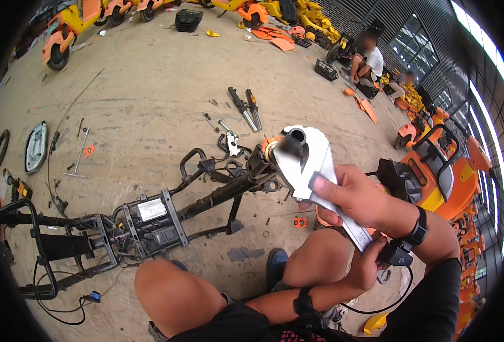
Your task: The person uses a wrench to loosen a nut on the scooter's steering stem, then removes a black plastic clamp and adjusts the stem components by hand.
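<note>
A large silver adjustable wrench (pixel 318 151) has its wide jaws at the head tube (pixel 258 162) of a black scooter frame (pixel 215 199). A dark round tube end (pixel 298 135) shows between the jaws; part of it is blurred, so I cannot tell how tightly they fit. My right hand (pixel 349 196) is closed around the handle just below the jaws, thumb on top. At the handle's lower end, my left hand (pixel 367 267) grips with bent fingers. A brass-coloured ring (pixel 271 153) sits at the head tube beside the jaws.
Two fork legs (pixel 245 108) lie beyond the frame, with a T-handle tool (pixel 81 151) and a grey oval part (pixel 36 147) at left. An orange-yellow scooter body (pixel 440 176) stands close at right. A person (pixel 368 62) crouches near a black crate (pixel 326 70).
</note>
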A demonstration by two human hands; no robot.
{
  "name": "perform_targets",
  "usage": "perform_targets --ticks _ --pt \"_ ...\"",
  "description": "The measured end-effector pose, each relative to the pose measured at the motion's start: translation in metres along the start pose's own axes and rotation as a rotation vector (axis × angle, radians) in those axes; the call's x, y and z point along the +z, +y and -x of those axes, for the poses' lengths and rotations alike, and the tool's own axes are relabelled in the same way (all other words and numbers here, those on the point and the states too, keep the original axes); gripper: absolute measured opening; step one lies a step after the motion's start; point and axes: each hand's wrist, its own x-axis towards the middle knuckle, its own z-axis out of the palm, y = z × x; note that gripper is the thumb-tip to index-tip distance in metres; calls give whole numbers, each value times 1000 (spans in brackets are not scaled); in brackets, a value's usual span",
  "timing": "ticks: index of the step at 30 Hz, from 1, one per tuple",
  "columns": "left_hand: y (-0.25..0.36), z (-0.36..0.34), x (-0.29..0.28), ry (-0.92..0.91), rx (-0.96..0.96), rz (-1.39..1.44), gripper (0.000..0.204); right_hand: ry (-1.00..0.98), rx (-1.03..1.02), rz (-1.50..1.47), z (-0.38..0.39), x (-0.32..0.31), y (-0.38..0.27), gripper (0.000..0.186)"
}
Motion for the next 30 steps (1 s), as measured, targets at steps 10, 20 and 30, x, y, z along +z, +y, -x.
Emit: perform_targets --ticks 10,20,30 --pt "-4 3 8 -45 13 57 15 64 51 -94 5 -6 6 36" --pt "-63 14 -9 -109 224 -333 23 13 -113 -56 74 -7 27 57" --pt "74 22 43 -198 37 -1378 38 474 -472 -44 116 -31 14 78"
